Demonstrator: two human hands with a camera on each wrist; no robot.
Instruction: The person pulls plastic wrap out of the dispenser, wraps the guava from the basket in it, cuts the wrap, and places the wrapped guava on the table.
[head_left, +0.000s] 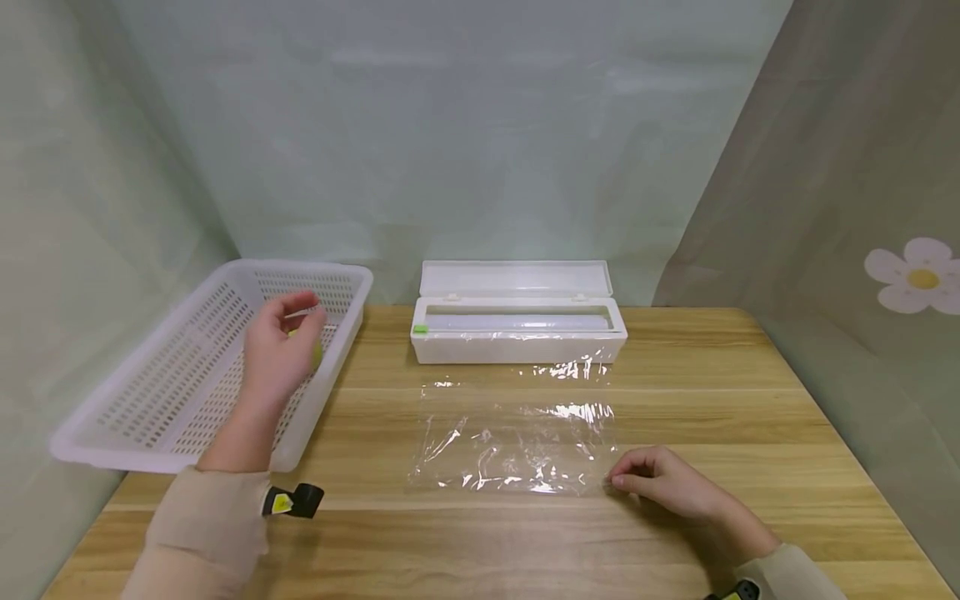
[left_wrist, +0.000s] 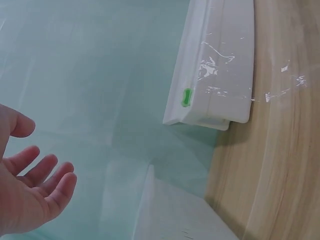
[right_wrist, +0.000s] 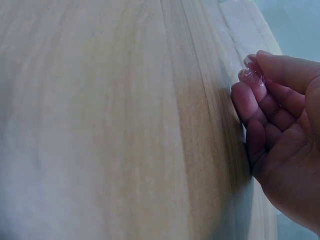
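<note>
Right hand (head_left: 671, 485) is pinching a corner of the film (head_left: 510, 454); left hand (head_left: 279, 348) is hovering over the basket (head_left: 327, 390), fingers apart, a half-hidden green thing (head_left: 317, 354) showing behind.
Film is trailing from the box (head_left: 517, 350) over the table (head_left: 465, 546); a low, steady pinch is likely keeping it flat. The basket wall is bounding the left hand; table is spreading rightward.

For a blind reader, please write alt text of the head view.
The right hand pinches a corner of clear film running from an open white box on a table. The left hand is over a basket, partly hiding something yellow-green.
</note>
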